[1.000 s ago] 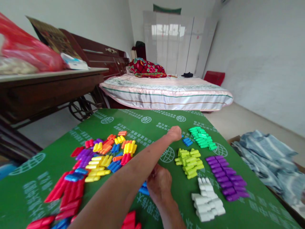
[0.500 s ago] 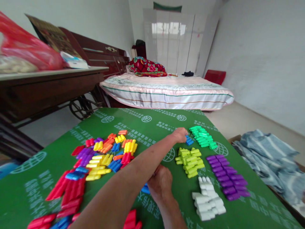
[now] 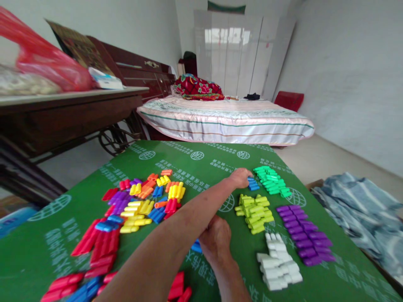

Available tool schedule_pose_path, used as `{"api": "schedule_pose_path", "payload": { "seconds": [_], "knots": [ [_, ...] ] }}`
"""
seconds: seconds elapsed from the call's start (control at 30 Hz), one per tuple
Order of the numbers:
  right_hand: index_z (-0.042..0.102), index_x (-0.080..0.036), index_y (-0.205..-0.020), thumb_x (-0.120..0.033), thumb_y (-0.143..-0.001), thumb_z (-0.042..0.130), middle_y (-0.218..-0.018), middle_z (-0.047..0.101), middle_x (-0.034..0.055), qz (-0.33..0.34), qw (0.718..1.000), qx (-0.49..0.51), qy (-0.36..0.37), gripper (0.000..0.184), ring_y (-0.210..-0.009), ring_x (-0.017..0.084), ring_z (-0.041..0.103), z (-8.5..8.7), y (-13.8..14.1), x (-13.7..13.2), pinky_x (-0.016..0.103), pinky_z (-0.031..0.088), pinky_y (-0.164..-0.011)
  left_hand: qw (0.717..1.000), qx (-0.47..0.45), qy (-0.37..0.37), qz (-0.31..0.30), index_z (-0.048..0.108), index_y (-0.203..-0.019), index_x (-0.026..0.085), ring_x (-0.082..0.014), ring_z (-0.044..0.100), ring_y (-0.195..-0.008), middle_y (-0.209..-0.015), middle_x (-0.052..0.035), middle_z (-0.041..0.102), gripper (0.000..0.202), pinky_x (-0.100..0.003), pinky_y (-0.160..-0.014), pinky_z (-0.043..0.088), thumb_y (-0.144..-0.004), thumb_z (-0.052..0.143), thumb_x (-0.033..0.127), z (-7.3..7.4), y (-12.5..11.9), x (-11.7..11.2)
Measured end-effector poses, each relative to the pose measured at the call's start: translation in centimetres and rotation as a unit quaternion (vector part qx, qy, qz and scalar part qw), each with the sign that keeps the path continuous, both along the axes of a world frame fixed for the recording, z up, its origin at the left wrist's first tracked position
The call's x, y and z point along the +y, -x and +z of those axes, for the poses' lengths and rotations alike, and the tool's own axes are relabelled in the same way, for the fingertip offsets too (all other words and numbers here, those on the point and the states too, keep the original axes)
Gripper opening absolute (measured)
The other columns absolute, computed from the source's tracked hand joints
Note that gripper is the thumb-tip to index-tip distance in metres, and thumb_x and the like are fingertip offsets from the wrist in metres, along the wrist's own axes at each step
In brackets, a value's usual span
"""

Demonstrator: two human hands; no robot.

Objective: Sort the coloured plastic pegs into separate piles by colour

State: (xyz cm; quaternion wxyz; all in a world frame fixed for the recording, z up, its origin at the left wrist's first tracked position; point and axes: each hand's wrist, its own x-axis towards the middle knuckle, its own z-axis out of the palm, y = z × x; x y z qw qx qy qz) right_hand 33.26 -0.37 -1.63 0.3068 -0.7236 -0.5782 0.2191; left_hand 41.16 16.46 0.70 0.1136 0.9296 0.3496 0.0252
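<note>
My left arm reaches across the green board (image 3: 201, 167). My left hand (image 3: 239, 177) has its fingers curled onto a small stack of blue plastic pieces (image 3: 252, 183), just left of the bright green pile (image 3: 271, 181). Under that forearm, my right hand (image 3: 215, 240) is closed, knuckles up, over some blue pieces (image 3: 195, 246) near the board's front. Sorted piles lie to the right: lime (image 3: 254, 212), purple (image 3: 304, 239) and white (image 3: 278, 266). A mixed heap of yellow, orange, purple, blue and red pieces (image 3: 147, 201) lies to the left.
Red pieces (image 3: 100, 245) lie at the front left. A dark wooden table (image 3: 69, 113) with a red bag (image 3: 47, 63) stands to the left, a bed (image 3: 226, 119) behind the board, and blue cloth (image 3: 362, 209) to the right.
My left hand has moved right from the bare board onto the small blue stack beside the green pile. My right hand has stayed over the blue pieces at the front.
</note>
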Motion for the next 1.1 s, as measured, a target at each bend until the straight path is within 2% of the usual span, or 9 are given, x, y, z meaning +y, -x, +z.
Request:
{"api": "schedule_pose_path", "payload": {
  "seconds": [0.13, 0.27, 0.43, 0.6, 0.73, 0.83, 0.93, 1.1],
  "knots": [
    [0.07, -0.024, -0.074, -0.022, -0.078, 0.051, -0.072, 0.073, 0.0043, 0.002, 1.0, -0.008, 0.018, 0.02, -0.068, 0.02, 0.067, 0.0, -0.1, 0.0, 0.023, 0.033, -0.05, 1.0, 0.001, 0.007, 0.018, 0.067, -0.098, 0.021, -0.0185, 0.061, -0.093, -0.098, -0.0046, 0.068, 0.035, -0.022, -0.077, 0.046, -0.066, 0.057, 0.012, 0.1, 0.7, 0.2],
    [0.071, -0.028, -0.085, -0.027, -0.081, 0.049, -0.072, 0.072, -0.0009, 0.014, 1.0, 0.023, 0.011, 0.022, -0.067, 0.017, 0.065, 0.3, -0.4, -0.2, 0.023, 0.035, -0.054, 0.999, 0.019, 0.012, 0.026, 0.068, -0.097, 0.019, -0.0182, 0.06, -0.091, -0.096, -0.0049, 0.068, 0.036, -0.022, -0.077, 0.046, -0.064, 0.055, 0.009, 1.6, 3.0, 0.4],
    [0.071, -0.029, -0.086, -0.031, -0.081, 0.051, -0.07, 0.07, -0.0021, 0.015, 0.997, 0.065, 0.024, 0.021, -0.062, 0.014, 0.061, 0.1, -0.6, -0.3, 0.023, 0.036, -0.054, 0.998, 0.055, 0.018, 0.025, 0.07, -0.085, 0.017, -0.0153, 0.06, -0.08, -0.079, -0.0011, 0.068, 0.027, -0.02, -0.072, 0.044, -0.064, 0.055, 0.009, 4.5, 8.2, -0.8],
    [0.07, -0.025, -0.081, -0.032, -0.079, 0.051, -0.068, 0.068, -0.002, 0.019, 0.991, 0.132, 0.009, 0.021, -0.06, 0.014, 0.06, -0.7, -0.9, -0.1, 0.022, 0.04, -0.055, 0.994, 0.093, 0.045, 0.032, 0.068, -0.074, 0.017, -0.011, 0.056, -0.065, -0.066, 0.0024, 0.065, 0.016, -0.018, -0.059, 0.039, -0.065, 0.057, 0.011, 6.3, 14.3, -4.8],
    [0.07, -0.023, -0.079, -0.032, -0.079, 0.049, -0.065, 0.067, -0.0018, 0.018, 0.984, 0.179, 0.0, 0.023, -0.058, 0.014, 0.058, -1.2, -1.2, 0.1, 0.022, 0.041, -0.054, 0.989, 0.129, 0.073, 0.019, 0.066, -0.071, 0.018, -0.0123, 0.055, -0.064, -0.066, 0.0014, 0.065, 0.011, -0.019, -0.057, 0.038, -0.065, 0.059, 0.012, 6.6, 18.3, -9.0],
    [0.069, -0.021, -0.078, -0.033, -0.078, 0.048, -0.064, 0.067, -0.0009, 0.017, 0.982, 0.189, -0.006, 0.024, -0.058, 0.014, 0.059, -1.3, -1.3, 0.2, 0.022, 0.041, -0.054, 0.984, 0.154, 0.089, -0.01, 0.065, -0.083, 0.02, -0.0151, 0.058, -0.079, -0.087, -0.0018, 0.067, 0.017, -0.021, -0.069, 0.041, -0.068, 0.06, 0.015, 6.5, 20.0, -11.7],
    [0.068, -0.021, -0.075, -0.034, -0.079, 0.048, -0.065, 0.067, -0.0003, 0.02, 0.983, 0.179, -0.018, 0.024, -0.059, 0.015, 0.059, -1.2, -1.3, 0.0, 0.023, 0.042, -0.056, 0.981, 0.18, 0.075, -0.002, 0.062, -0.097, 0.018, -0.0195, 0.058, -0.092, -0.103, -0.0081, 0.064, 0.026, -0.025, -0.078, 0.042, -0.072, 0.057, 0.014, 6.2, 20.7, -13.6],
    [0.067, -0.021, -0.076, -0.034, -0.078, 0.047, -0.064, 0.066, -0.0006, 0.029, 0.983, 0.182, -0.021, 0.024, -0.06, 0.015, 0.059, -0.8, -1.3, -0.2, 0.023, 0.042, -0.057, 0.974, 0.215, 0.065, 0.041, 0.059, -0.106, 0.018, -0.0237, 0.058, -0.096, -0.11, -0.012, 0.06, 0.032, -0.031, -0.08, 0.043, -0.074, 0.054, 0.017, 5.6, 20.8, -14.6]
  ]
}}
